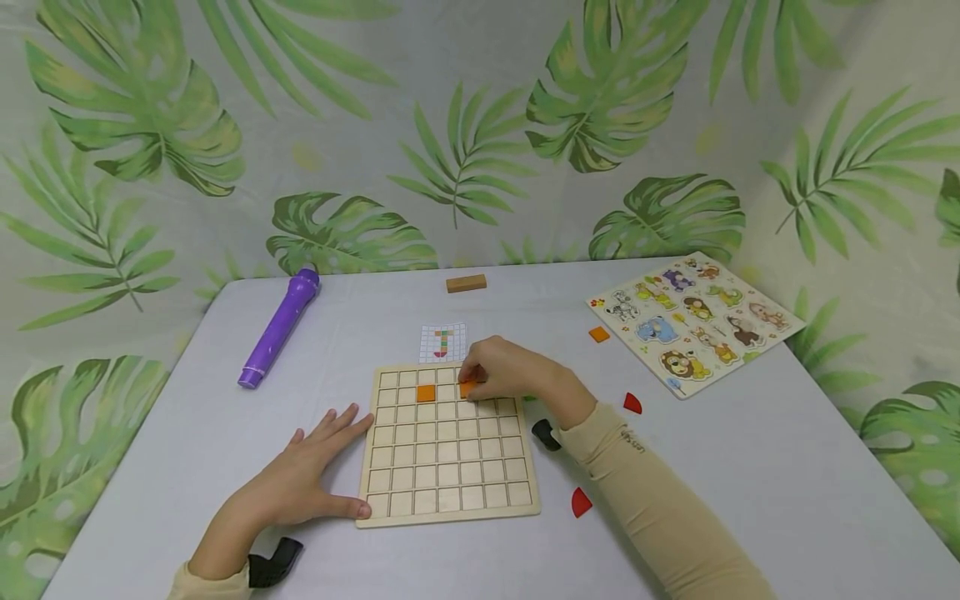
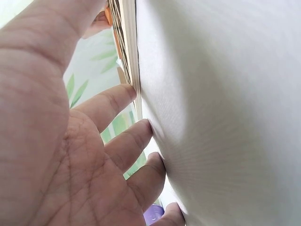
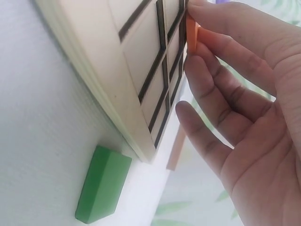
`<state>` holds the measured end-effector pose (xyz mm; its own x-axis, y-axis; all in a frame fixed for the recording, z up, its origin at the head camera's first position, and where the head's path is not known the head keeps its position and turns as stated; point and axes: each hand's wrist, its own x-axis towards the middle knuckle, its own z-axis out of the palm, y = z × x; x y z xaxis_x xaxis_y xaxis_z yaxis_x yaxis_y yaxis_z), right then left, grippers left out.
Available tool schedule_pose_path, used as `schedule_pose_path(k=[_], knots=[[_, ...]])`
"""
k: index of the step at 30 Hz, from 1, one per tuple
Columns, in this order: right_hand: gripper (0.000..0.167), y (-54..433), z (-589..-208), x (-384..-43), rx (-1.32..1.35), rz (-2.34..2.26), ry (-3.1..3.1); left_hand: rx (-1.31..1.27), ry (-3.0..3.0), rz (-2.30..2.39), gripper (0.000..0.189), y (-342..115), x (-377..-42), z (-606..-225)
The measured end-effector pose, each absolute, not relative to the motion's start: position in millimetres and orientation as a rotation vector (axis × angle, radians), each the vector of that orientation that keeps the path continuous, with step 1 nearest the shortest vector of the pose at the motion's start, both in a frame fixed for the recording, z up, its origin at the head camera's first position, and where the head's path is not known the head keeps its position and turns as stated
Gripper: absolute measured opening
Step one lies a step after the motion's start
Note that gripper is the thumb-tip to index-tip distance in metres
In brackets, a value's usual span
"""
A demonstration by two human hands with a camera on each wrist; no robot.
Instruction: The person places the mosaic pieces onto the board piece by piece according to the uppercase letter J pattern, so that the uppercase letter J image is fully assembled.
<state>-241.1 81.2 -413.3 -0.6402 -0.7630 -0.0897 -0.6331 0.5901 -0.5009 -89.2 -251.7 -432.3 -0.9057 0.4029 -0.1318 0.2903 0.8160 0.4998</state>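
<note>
A wooden grid board (image 1: 447,475) lies flat on the white table, with one orange square tile (image 1: 426,393) in its upper rows. My right hand (image 1: 510,368) is over the board's upper right part and pinches another orange square tile (image 3: 191,35) between thumb and fingers. That tile is at the board's surface; whether it sits fully in a cell is hidden. My left hand (image 1: 296,482) rests beside the board with fingers spread, its thumb and index fingertip touching the left edge. Above the board is a small pattern card (image 1: 431,343) with a coloured figure.
Right of the board lie a green piece (image 3: 103,183), two red quarter-round pieces (image 1: 633,403) and a loose orange square (image 1: 598,334). An animal puzzle board (image 1: 697,333) is at the far right. A purple microphone (image 1: 279,329) lies left, a wooden block (image 1: 466,283) behind.
</note>
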Motion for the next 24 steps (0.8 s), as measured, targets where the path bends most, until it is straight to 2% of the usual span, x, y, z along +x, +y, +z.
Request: schedule_pose_path(k=[24], knots=[[0.023,78.2,-413.5,-240.4,-1.169,-0.626,2.507,0.534,2.78,0.703,0.122,-251.0,-89.1,-432.8]])
